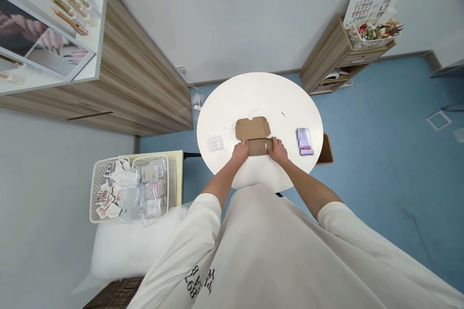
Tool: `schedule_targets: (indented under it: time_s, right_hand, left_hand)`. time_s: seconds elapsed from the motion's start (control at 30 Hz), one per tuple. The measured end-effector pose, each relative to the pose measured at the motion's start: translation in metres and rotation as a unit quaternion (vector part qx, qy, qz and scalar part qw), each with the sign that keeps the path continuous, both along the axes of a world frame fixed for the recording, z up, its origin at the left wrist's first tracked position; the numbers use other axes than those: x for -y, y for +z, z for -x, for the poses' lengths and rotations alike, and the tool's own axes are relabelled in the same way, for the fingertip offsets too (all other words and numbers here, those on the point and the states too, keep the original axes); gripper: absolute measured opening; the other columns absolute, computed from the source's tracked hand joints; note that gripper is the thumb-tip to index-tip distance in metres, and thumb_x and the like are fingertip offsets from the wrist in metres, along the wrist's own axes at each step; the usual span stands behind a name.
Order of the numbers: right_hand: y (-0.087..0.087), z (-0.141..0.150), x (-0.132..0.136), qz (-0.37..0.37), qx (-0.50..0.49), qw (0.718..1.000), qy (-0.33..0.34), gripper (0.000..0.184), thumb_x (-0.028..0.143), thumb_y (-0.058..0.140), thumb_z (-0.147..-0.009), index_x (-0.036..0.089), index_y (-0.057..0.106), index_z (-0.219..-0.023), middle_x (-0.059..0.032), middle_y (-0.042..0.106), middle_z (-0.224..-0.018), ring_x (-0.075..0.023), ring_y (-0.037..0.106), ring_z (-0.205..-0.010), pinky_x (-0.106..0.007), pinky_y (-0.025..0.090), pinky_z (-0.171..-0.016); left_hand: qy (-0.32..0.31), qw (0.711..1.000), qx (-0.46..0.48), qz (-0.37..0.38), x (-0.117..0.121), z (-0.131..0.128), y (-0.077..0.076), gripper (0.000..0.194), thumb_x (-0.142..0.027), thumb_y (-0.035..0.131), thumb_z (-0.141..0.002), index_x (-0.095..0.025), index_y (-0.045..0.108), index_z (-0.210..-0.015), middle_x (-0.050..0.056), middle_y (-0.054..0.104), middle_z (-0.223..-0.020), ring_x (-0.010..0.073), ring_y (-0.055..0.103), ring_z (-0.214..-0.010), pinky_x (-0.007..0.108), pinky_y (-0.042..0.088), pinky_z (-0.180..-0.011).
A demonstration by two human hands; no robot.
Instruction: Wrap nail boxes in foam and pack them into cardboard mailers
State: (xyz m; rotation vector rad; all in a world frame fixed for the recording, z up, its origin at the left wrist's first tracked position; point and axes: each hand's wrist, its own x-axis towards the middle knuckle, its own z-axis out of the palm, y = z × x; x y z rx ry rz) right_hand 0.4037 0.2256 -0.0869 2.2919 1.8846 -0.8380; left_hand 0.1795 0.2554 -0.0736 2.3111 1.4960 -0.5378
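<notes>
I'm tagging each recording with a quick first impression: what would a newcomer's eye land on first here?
Probably the open brown cardboard box on the round white table, with the left hand and right hand gripping its near part at either end. Next might come the framed nail photo on the cabinet at upper left, then the white baskets of packets at lower left.

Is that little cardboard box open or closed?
Open: the cardboard box has its lid spread out beyond the left hand and right hand.
</notes>
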Motion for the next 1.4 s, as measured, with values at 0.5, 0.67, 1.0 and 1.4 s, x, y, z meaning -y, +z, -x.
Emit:
schedule_targets:
  time_s: [0.5,0.67,1.0,1.4]
  right_hand:
    - [0.015,0.005,0.007,0.028,0.007,0.997,0.07,0.056,0.02,0.05,-0.095,0.024,0.041,-0.15,-0.0165,0.038,-0.153,-0.0289,0.06,-0.115,-0.036,0.05,-0.085]
    - [0.019,0.007,0.008,0.019,-0.001,0.997,0.076,0.054,0.018,0.047,-0.094,0.02,0.043,-0.148,-0.0167,0.037,-0.154,-0.0286,0.06,-0.116,-0.035,0.051,-0.084]
    - [0.033,0.034,0.011,-0.012,0.004,0.992,0.126,0.053,0.021,0.041,-0.098,0.021,0.038,-0.151,-0.0171,0.039,-0.153,-0.0278,0.06,-0.112,-0.037,0.049,-0.09]
    - [0.034,0.03,0.011,0.017,-0.105,0.992,-0.068,0.047,0.035,0.035,-0.104,0.016,0.048,-0.145,-0.0128,0.066,-0.131,-0.022,0.064,-0.115,-0.029,0.048,-0.09]
  left_hand:
    - [-0.001,1.0,0.014,-0.008,0.001,0.002,0.004,0.086,-0.023,0.084,-0.078,-0.015,0.038,-0.15,0.02,0.046,-0.141,0.0279,0.065,-0.104,0.037,0.052,-0.086]
    - [0.0,1.0,0.017,-0.006,0.001,0.003,0.004,0.088,-0.022,0.082,-0.079,-0.016,0.034,-0.152,0.021,0.046,-0.142,0.029,0.065,-0.106,0.038,0.052,-0.087]
    - [0.006,1.0,0.026,-0.001,0.001,0.002,0.007,0.082,-0.017,0.079,-0.08,-0.015,0.037,-0.15,0.02,0.046,-0.14,0.0281,0.065,-0.105,0.037,0.052,-0.086]
    - [0.004,1.0,0.024,0.0,0.0,0.002,0.004,0.087,-0.019,0.082,-0.078,-0.016,0.036,-0.151,0.02,0.046,-0.14,0.029,0.065,-0.106,0.038,0.052,-0.087]
